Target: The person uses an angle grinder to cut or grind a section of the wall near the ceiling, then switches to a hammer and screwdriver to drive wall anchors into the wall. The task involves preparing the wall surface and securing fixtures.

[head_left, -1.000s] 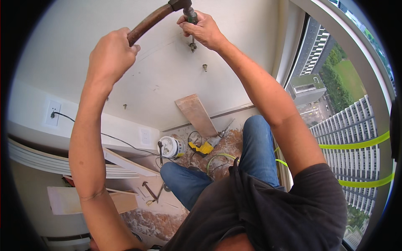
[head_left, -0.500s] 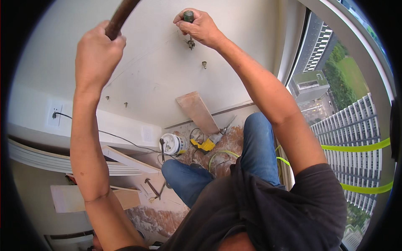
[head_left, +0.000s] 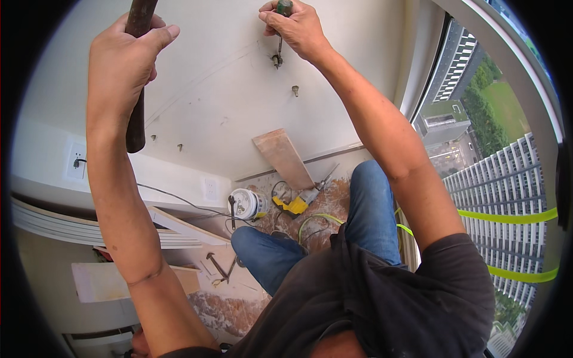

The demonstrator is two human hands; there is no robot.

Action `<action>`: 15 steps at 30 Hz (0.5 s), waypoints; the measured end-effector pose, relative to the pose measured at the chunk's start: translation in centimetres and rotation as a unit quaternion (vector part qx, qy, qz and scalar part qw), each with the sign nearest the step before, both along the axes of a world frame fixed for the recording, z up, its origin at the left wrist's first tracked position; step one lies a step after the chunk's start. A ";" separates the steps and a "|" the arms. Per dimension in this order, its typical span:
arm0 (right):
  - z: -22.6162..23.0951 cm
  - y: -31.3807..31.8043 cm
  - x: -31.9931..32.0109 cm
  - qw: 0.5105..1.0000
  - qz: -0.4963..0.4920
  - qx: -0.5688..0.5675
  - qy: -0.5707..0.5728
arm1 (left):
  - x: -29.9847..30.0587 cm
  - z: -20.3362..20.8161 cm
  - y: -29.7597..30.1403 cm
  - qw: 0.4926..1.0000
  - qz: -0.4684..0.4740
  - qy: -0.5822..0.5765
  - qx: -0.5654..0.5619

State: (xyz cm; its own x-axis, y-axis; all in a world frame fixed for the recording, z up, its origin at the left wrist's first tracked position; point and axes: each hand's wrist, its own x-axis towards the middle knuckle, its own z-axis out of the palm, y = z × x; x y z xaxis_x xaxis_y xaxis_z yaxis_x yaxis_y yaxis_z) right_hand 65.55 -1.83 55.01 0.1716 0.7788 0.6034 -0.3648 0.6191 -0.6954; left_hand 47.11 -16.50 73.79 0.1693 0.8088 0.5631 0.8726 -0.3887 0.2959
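Observation:
My left hand (head_left: 117,70) is closed round a long dark handle (head_left: 136,122), apparently a hammer's; its upper end runs out of view at the top. In my right hand (head_left: 300,33) is a screwdriver (head_left: 285,8) with a green handle, gripped in the fingers, shaft pointing down. Its tip meets or nearly touches an anchor bolt (head_left: 277,61) sticking out of the white wall (head_left: 221,77). Another bolt (head_left: 295,90) juts from the wall just below. Two smaller bolts show lower left, one (head_left: 179,147) nearer the corner.
A tile piece (head_left: 283,156) leans near the wall above a yellow power drill (head_left: 292,206). Beside them stands a white bucket (head_left: 243,203) with a wrench. A hammer (head_left: 217,266) lies among boards at left. The window (head_left: 430,89) is at right, with yellow-green straps (head_left: 507,216) across it.
My left hand has moved left and the handle has swung more upright, its lower end now showing below the hand. My right hand and the screwdriver have shifted slightly up and right in view.

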 end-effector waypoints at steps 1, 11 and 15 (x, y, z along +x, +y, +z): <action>0.1 0.0 -0.3 1.000 0.007 -0.002 -0.002 | -0.3 0.0 0.2 1.000 0.003 0.007 -0.001; -1.0 2.1 -0.6 1.000 -0.029 -0.010 -0.003 | 0.3 -0.9 1.2 0.999 -0.013 0.013 -0.029; -1.2 2.5 -0.4 0.999 -0.026 -0.024 0.028 | 0.5 -0.9 1.6 0.999 -0.015 0.019 -0.033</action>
State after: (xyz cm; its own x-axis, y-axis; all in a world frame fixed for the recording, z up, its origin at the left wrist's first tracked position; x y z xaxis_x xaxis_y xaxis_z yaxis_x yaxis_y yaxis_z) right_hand 65.12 0.63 53.80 0.2458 0.7955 0.5538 -0.3723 0.6050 -0.7038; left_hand 47.60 -14.94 72.87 0.2147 0.8385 0.5009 0.8721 -0.3955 0.2882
